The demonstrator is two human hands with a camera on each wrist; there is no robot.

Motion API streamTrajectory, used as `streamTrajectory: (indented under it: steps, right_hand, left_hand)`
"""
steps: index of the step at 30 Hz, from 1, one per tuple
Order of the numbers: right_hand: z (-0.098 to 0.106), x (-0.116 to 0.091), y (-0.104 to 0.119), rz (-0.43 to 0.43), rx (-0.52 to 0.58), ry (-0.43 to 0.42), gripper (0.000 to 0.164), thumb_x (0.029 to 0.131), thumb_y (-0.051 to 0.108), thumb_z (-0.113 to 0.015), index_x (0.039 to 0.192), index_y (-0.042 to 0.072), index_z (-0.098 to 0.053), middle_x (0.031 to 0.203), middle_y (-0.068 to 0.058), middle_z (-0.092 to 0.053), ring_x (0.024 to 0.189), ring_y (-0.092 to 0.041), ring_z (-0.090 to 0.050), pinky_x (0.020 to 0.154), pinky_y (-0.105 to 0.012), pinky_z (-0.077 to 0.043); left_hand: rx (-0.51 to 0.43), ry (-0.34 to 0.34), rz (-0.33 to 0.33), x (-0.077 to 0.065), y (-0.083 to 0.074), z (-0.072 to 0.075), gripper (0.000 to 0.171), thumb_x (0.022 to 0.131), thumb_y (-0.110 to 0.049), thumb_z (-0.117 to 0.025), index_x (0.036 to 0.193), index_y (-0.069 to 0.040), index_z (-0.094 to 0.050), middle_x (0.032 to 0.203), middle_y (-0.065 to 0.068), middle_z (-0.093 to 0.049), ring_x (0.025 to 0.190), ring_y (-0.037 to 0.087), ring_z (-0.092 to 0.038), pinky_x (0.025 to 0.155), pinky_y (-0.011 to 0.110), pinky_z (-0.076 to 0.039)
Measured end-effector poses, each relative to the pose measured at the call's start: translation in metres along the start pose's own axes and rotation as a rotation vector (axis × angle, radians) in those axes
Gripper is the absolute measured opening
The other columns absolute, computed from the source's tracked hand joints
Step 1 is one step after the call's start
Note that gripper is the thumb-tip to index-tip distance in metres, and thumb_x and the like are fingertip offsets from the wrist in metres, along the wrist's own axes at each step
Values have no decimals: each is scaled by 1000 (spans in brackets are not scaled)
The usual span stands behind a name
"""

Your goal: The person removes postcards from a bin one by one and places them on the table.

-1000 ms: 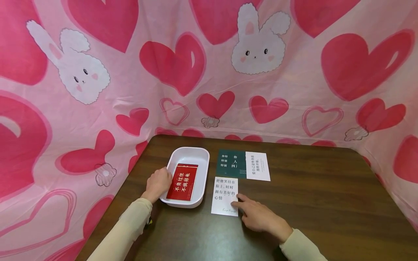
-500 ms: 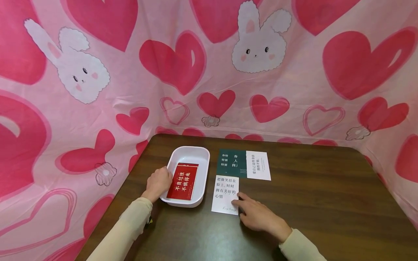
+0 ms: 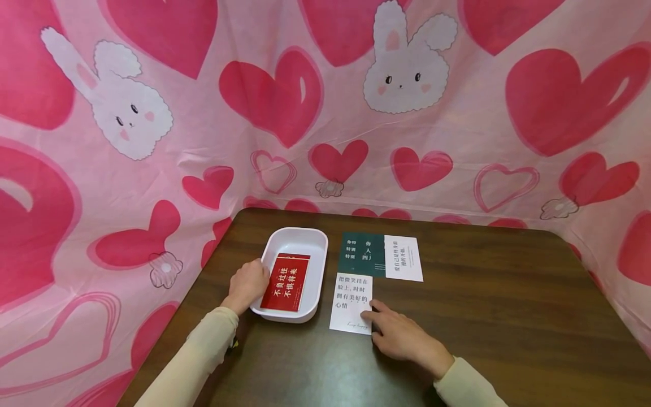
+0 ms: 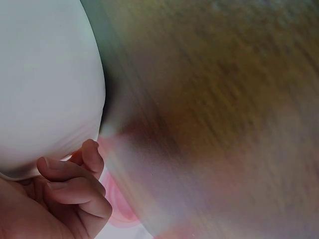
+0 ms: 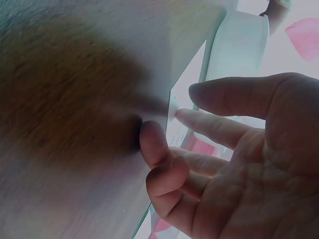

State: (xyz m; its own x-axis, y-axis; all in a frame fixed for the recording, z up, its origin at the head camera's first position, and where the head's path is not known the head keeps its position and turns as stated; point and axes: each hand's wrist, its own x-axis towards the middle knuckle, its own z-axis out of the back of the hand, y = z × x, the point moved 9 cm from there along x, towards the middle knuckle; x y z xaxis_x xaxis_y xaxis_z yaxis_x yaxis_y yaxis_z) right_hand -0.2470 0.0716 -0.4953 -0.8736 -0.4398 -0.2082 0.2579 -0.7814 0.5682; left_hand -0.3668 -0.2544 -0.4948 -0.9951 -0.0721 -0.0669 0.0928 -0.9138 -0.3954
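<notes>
My left hand (image 3: 249, 285) grips the left rim of a white plastic tray (image 3: 317, 291), its fingers curled at the edge in the left wrist view. Inside the tray lies a red card (image 3: 287, 285) with gold lettering, with another red edge showing just behind its top. My right hand (image 3: 404, 336) reaches from the right, index fingertip on the right edge of a white card (image 3: 348, 322) with dark lettering that lies flat on the table. In the right wrist view its thumb (image 5: 224, 97) stands apart from the fingers, and the outer fingers are bent toward the tabletop.
Behind the white card lie a dark green card (image 3: 356, 265) and a second white card (image 3: 404, 263), edge to edge. All rest on a dark brown wooden table (image 3: 483, 305). A pink cloth (image 3: 458, 124) with hearts and rabbits hangs around the table's back and sides.
</notes>
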Motion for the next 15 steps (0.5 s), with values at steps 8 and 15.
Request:
streamTrajectory:
  steps: [8, 15]
  right_hand:
    - [1, 0, 0, -5, -2, -6, 43, 96, 7, -71, 138, 6, -68, 156, -19, -47, 121, -39, -59, 104, -67, -44]
    - [0, 0, 0, -11, -8, -3, 44, 95, 7, -71, 139, 6, -67, 157, -19, -46, 119, -38, -60, 102, -66, -46]
  left_hand:
    - [-7, 2, -2, 1, 0, -1, 32, 102, -20, -65, 117, 8, -62, 90, 16, -66, 77, 27, -66, 75, 51, -62]
    - [-6, 2, -2, 0, 0, -1, 32, 101, -20, -65, 117, 8, -63, 90, 15, -66, 76, 27, -66, 74, 51, -62]
